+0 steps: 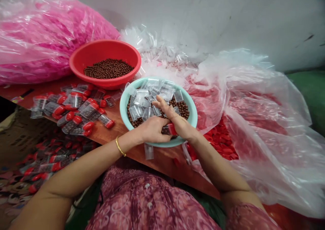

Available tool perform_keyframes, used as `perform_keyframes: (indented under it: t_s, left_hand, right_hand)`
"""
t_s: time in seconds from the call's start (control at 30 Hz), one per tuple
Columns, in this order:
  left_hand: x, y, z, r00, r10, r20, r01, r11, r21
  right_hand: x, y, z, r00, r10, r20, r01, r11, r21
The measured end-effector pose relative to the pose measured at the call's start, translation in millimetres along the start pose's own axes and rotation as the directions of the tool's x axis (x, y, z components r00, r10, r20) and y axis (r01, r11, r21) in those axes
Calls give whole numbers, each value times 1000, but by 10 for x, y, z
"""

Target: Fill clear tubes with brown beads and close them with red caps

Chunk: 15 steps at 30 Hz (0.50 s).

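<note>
My left hand and my right hand meet over the near rim of a teal bowl. The bowl holds brown beads and several empty clear tubes. Between both hands sits a small clear tube with a red cap, filled with brown beads. My left fingers curl round the tube. My right hand pinches its red-capped end, with the index finger stretched out over the bowl. A gold bangle circles my left wrist.
A red bowl of brown beads stands behind. Filled red-capped tubes lie in a pile at left, more on the floor. A clear bag of red caps spreads right; a pink-filled bag lies at back left. One empty tube lies near the table edge.
</note>
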<state>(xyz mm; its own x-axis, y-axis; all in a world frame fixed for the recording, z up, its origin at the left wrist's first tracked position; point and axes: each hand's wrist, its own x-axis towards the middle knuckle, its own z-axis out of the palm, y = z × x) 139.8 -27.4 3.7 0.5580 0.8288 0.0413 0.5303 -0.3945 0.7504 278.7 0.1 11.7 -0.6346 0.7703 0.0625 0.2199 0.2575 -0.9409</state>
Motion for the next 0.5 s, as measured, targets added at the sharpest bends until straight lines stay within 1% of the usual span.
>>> perform_keyframes:
  t_s: [0.03, 0.1, 0.13, 0.17, 0.2, 0.23, 0.3, 0.37, 0.4, 0.43, 0.5]
  left_hand:
    - [3, 0, 6, 1000, 2, 2, -2, 999, 43]
    - [9, 5, 16, 1000, -1, -15, 3, 992, 129]
    - [11, 9, 18, 1000, -7, -26, 11, 986, 167]
    - [12, 15, 20, 999, -15, -41, 23, 980, 196]
    - [13, 20, 22, 998, -22, -54, 33, 977, 210]
    - [13, 25, 23, 997, -23, -69, 38, 977, 209]
    - [12, 35, 30, 994, -4, -112, 23, 985, 169]
    - [6, 46, 39, 987, 32, -157, -16, 995, 102]
    - [-5, 52, 38, 983, 43, -181, -32, 997, 63]
    - [-24, 56, 28, 976, 44, -215, -40, 999, 23]
    - [-106, 49, -34, 952, 9, -307, -24, 999, -45]
  right_hand:
    - [-12, -20, -20, 999, -36, 18, 37, 996, -83]
    - [-13, -44, -49, 997, -82, 10, 82, 963, -255]
    - [-3, -48, -52, 996, -89, -4, 83, 946, -313]
    - [13, -48, -48, 996, -88, -20, 76, 940, -332]
    - [30, -45, -38, 996, -80, -31, 67, 950, -306]
    - [46, -40, -25, 996, -67, -50, 54, 970, -237]
    - [59, -34, -5, 993, -24, -115, 23, 1000, -17]
    - [15, -31, -22, 973, 35, -226, 11, 980, 198]
    - [-38, -25, -55, 954, 61, -295, 20, 964, 265]
    - [-114, -11, -106, 926, 81, -368, 34, 954, 297]
    - [-339, 51, -258, 854, 105, -509, 44, 961, 271]
